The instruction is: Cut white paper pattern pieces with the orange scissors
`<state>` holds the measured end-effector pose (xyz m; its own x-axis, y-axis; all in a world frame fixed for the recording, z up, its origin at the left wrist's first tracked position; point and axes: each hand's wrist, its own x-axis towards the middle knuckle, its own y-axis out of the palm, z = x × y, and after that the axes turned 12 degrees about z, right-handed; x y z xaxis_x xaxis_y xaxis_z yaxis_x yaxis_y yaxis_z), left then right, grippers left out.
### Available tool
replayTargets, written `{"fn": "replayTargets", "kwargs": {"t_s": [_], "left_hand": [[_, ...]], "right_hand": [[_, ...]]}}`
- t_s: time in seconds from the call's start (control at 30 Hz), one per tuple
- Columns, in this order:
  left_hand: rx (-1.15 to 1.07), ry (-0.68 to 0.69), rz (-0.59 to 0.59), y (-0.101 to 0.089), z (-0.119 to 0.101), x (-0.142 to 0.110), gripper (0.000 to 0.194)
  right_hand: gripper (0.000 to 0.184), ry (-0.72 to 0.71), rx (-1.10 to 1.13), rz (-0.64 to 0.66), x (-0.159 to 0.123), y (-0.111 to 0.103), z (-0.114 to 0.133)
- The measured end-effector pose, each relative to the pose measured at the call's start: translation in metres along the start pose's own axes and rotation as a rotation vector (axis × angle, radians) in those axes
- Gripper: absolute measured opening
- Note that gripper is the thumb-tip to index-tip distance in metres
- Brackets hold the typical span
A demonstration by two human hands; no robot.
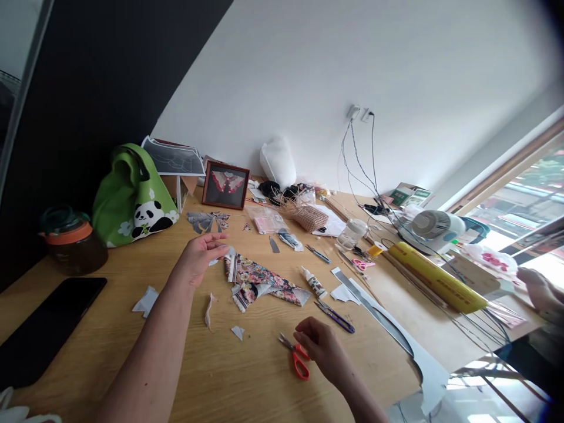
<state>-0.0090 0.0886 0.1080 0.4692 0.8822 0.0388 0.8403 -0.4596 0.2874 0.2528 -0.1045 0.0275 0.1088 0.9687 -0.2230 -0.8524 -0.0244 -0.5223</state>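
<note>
My left hand [205, 255] is over the table, fingers stretched to the right and a little apart. Beside its fingertips lies a floral fabric piece [259, 276], folded and crumpled, with a striped edge. A small pale scrap [213, 262] shows under the fingers. Curled fingers of my right hand [321, 346] meet the upper handle loop of small red-handled scissors [301, 367], whose blades point up and left. Just beyond are purple thread snips [337, 317] and a white glue bottle [314, 282]. White scraps [238, 332] lie between my hands.
A black phone [48, 323], a jar [73, 241] and a green panda bag [136, 200] stand left. A framed picture [225, 185] leans behind. To the right are a long grey strip [374, 311], a yellow roll [432, 276], a fan [434, 229] and another person's hand [540, 291].
</note>
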Motion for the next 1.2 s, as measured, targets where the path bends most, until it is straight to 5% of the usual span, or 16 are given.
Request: {"fn": "replayTargets", "kwargs": {"t_s": [0.2, 0.4, 0.6, 0.9, 1.2], "left_hand": [[-0.016, 0.010, -0.015, -0.002, -0.005, -0.002, 0.050], [-0.001, 0.017, -0.024, -0.010, -0.012, -0.006, 0.047], [-0.033, 0.012, -0.046, -0.017, -0.015, -0.005, 0.047], [-0.050, 0.019, -0.033, -0.021, -0.013, -0.002, 0.045], [-0.042, 0.040, -0.039, -0.023, -0.016, -0.003, 0.043]], "right_hand": [[0.018, -0.021, -0.049, 0.103, 0.066, 0.045, 0.052], [0.025, 0.104, -0.495, -0.040, 0.109, 0.074, 0.084], [0.030, 0.139, -0.651, -0.073, 0.115, 0.088, 0.093], [0.010, 0.043, -0.568, -0.072, 0.120, 0.102, 0.086], [0.014, -0.024, -0.334, 0.017, 0.112, 0.086, 0.083]]}}
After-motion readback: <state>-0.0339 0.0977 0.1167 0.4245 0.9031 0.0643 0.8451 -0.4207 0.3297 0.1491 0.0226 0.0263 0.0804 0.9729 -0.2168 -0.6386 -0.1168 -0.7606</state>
